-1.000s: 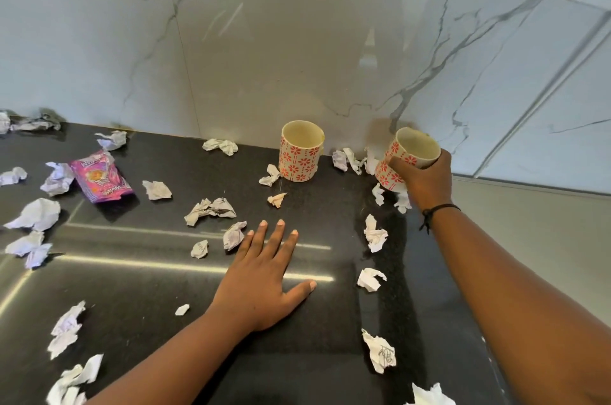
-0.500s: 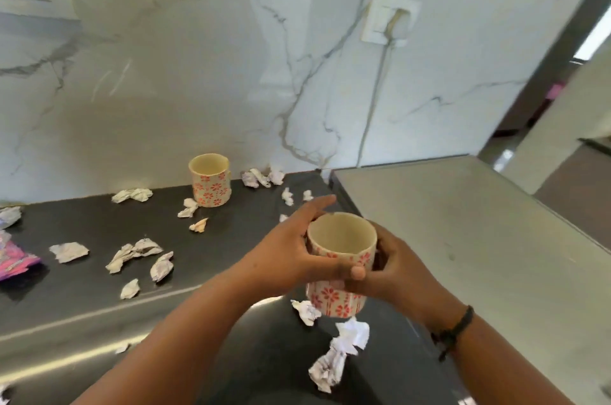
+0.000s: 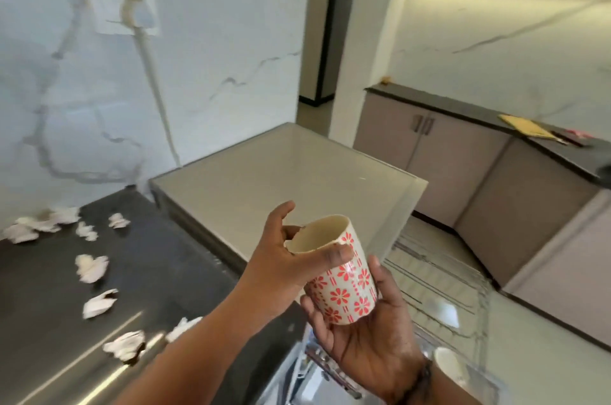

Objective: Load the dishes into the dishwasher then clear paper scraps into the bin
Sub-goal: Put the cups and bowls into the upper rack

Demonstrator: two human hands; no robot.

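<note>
A cream cup with red flower print (image 3: 344, 285) is held tilted in front of me, above the right end of the black counter (image 3: 158, 259). My left hand (image 3: 281, 259) pinches its rim with the thumb across the front. My right hand (image 3: 370, 335) cups it from underneath. Below and to the right, the pulled-out dishwasher rack (image 3: 439, 292) of wire shows, with a pale cup (image 3: 449, 368) in it at the bottom edge. Several crumpled paper scraps (image 3: 91, 267) lie on the black counter at the left.
A beige appliance top (image 3: 297, 170) adjoins the counter's right end, below a wall socket with a white cable (image 3: 148, 74). Mauve cabinets (image 3: 463, 173) and a dark worktop with a yellow board (image 3: 525, 130) stand across the floor at right.
My view has swung to the right, away from the second cup on the counter. Both hands have carried the flowered cup rightward and tilted it, over the counter's end near the open rack.
</note>
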